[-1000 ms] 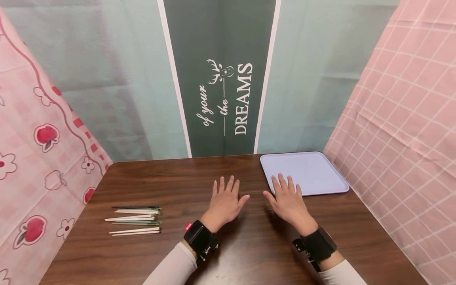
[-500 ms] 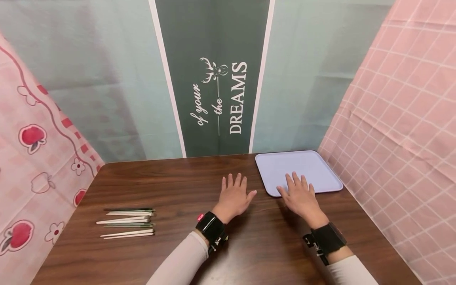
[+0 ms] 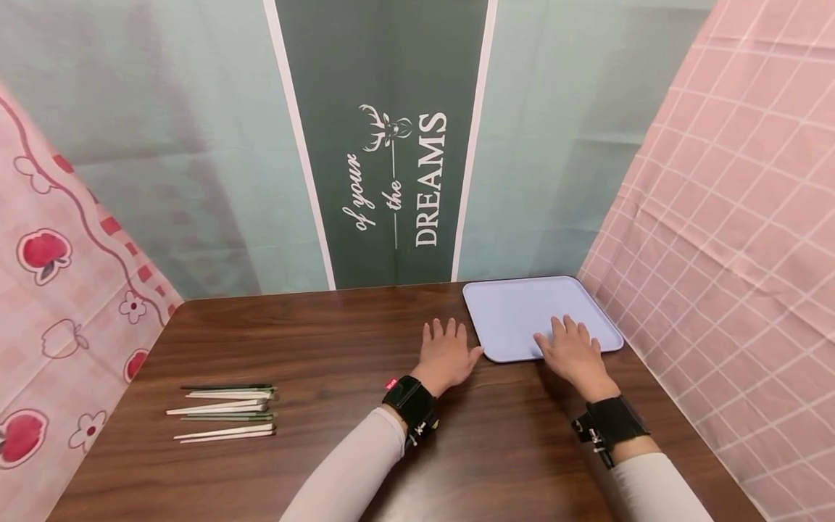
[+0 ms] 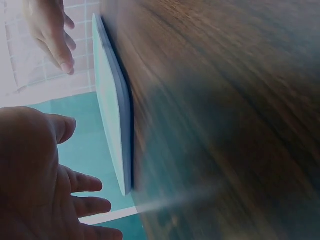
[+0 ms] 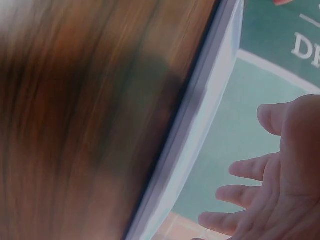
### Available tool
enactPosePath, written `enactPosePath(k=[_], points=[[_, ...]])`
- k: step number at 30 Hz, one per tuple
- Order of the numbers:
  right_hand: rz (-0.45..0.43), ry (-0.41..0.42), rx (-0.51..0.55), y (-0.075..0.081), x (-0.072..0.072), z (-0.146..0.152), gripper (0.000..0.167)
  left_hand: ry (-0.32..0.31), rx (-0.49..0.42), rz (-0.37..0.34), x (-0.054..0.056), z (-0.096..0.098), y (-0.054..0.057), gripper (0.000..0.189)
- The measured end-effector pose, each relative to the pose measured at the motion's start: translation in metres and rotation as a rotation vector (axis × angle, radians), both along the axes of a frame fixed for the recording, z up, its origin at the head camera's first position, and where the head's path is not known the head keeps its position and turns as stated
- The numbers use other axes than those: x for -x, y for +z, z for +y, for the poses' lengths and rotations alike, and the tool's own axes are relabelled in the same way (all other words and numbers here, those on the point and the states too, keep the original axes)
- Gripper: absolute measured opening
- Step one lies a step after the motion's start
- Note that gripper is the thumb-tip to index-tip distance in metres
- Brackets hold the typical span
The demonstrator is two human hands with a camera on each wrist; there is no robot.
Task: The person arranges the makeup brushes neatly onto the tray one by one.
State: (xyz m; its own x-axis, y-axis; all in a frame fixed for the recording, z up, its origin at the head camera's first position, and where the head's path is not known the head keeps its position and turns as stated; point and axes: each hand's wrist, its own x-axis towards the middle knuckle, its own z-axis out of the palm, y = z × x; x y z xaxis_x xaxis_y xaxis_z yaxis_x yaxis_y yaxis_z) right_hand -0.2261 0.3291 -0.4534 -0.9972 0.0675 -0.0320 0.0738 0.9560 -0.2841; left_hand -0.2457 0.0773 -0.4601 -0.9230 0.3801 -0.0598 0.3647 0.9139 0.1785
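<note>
A shallow, pale-lavender rectangular tray (image 3: 512, 312) is overhung by the right hand (image 3: 577, 355) and set just right of the left hand (image 3: 447, 360); both are held spread, gripping nothing, apparently raised to clear it. Slender white and dark-green sticks (image 3: 251, 408) are grouped left of both.

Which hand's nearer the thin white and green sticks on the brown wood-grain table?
Left. The left hand is to the right of the sticks; the right hand is farther right, above the near edge of the pale lavender rectangular tray.
</note>
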Motion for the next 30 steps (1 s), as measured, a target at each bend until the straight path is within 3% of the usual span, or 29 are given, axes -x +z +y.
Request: enactPosePath(k=[7,16,30], points=[[-0.018,-0.051,0.018,-0.002,0.007,0.029,0.073,0.0,0.066,0.024,0.007,0.015,-0.002,0.067],[0.046,-0.078,-0.028,-0.01,0.02,0.06,0.063,0.025,0.123,0.018,0.014,0.033,0.0,0.066],[-0.049,-0.089,-0.009,-0.006,0.035,0.096,0.062,0.091,0.168,0.007,0.027,0.049,-0.003,0.061]])
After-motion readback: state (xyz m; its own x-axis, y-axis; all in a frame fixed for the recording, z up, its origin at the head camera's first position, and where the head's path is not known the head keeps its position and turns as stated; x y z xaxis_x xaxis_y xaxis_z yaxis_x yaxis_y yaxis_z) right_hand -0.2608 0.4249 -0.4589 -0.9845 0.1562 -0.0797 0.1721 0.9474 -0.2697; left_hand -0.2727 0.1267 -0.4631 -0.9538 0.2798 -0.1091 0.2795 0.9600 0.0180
